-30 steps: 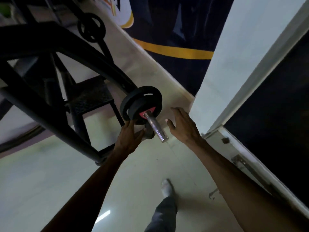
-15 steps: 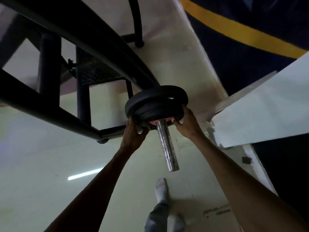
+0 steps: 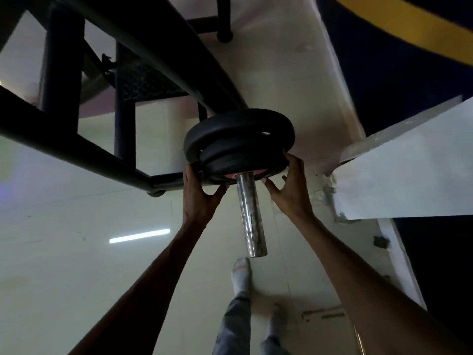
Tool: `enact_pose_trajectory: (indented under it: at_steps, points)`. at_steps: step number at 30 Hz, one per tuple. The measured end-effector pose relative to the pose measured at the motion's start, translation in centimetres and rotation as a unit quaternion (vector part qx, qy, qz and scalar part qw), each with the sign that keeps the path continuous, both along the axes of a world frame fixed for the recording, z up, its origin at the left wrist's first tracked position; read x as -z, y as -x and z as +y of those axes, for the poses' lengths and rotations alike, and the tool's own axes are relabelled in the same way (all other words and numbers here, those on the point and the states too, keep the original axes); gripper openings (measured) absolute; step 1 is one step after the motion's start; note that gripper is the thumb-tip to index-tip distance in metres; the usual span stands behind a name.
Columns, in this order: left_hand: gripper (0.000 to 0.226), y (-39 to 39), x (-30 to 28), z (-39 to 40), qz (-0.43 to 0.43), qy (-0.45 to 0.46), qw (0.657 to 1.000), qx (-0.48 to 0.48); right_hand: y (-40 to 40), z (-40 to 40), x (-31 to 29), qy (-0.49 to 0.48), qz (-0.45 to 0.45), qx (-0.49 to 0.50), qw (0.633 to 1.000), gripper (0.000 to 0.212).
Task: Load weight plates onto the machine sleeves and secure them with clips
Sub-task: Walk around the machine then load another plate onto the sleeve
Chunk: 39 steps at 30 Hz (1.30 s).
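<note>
Both hands' fingers [image 3: 291, 160] stay spread on the outer plate [image 3: 240, 163] above glossy cream floor [image 3: 76, 252].

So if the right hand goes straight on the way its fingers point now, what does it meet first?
The right hand already has its fingers at the rim of the smaller weight plate, so it would press into that plate first. The larger weight plate lies behind it on the chrome sleeve.

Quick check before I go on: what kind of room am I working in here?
Most likely a gym. Black weight plates sit stacked on a chrome machine sleeve, fixed to a heavy black steel frame, on a pale tiled floor. Both hands grip the outermost plate.
</note>
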<state>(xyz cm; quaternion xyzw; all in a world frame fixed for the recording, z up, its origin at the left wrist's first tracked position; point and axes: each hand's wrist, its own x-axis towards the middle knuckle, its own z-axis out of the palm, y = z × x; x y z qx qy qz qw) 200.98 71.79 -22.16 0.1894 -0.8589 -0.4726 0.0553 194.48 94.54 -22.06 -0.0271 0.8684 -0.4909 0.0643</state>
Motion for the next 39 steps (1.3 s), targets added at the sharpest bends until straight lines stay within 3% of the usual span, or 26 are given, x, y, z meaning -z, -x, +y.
enact_pose_trajectory:
  at_steps: [3, 10, 16, 24, 33, 39]
  points:
    - [0.084, -0.6, -0.1, 0.1, -0.001, 0.009, 1.000, 0.011, 0.2, 1.3, 0.5, -0.010, 0.015, -0.019, 1.000, 0.083]
    - [0.068, -5.9, 0.8, 1.4, -0.024, 0.004, 0.999, 0.034, -4.0, 4.1, 1.5, -0.055, -0.014, -0.092, 0.994, 0.046]
    - [0.042, -11.4, 0.2, 3.7, -0.003, 0.017, 0.999, 0.030, -8.9, 5.4, 0.6, -0.016, -0.027, -0.101, 0.994, 0.037]
    - [0.035, -20.1, -0.9, 7.3, -0.021, 0.015, 1.000, -0.010, -16.6, 8.3, -0.8, -0.043, -0.040, -0.096, 0.994, 0.037]
    - [0.027, -28.1, -9.9, 9.4, 0.037, -0.038, 0.996, -0.075, -23.1, 8.8, -9.5, 0.006, -0.011, -0.117, 0.993, 0.041]
    - [0.045, -32.4, -18.2, 5.9, 0.095, -0.049, 0.988, -0.115, -26.6, 4.8, -16.8, 0.065, 0.015, -0.133, 0.989, 0.060]
